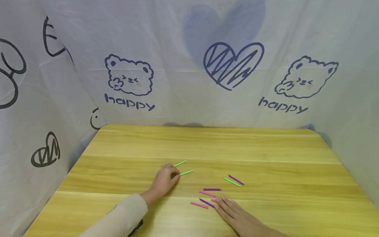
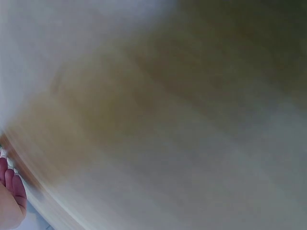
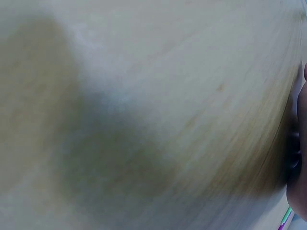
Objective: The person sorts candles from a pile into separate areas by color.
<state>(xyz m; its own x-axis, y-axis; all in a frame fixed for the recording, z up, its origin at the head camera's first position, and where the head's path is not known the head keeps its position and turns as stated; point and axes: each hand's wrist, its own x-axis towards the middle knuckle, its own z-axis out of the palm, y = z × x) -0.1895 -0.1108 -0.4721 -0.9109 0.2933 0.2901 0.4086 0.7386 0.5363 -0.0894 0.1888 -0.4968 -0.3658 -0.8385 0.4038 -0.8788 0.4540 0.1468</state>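
Observation:
In the head view my left hand [image 1: 166,180] is bent over the table left of centre. Its thumb and forefinger pinch the end of a thin light-green stick [image 1: 187,172] with a pointed tip. A second green stick [image 1: 180,163] pokes out just beyond the knuckles, its near end hidden. My right hand [image 1: 238,215] lies palm down with straight fingers, the fingertips over a pink stick [image 1: 213,200] that is mostly covered. Beside those fingertips is a purple stick [image 1: 206,202]. In the left wrist view only part of the left hand [image 2: 13,196] shows at the edge.
Another pink stick [image 1: 199,205], a pink one [image 1: 208,194] and a purple one [image 1: 212,189] lie near the right hand. Farther right, a green stick [image 1: 232,182] and a purple stick [image 1: 236,179] lie side by side. Printed cloth [image 1: 177,98] surrounds the wooden table [image 1: 266,148].

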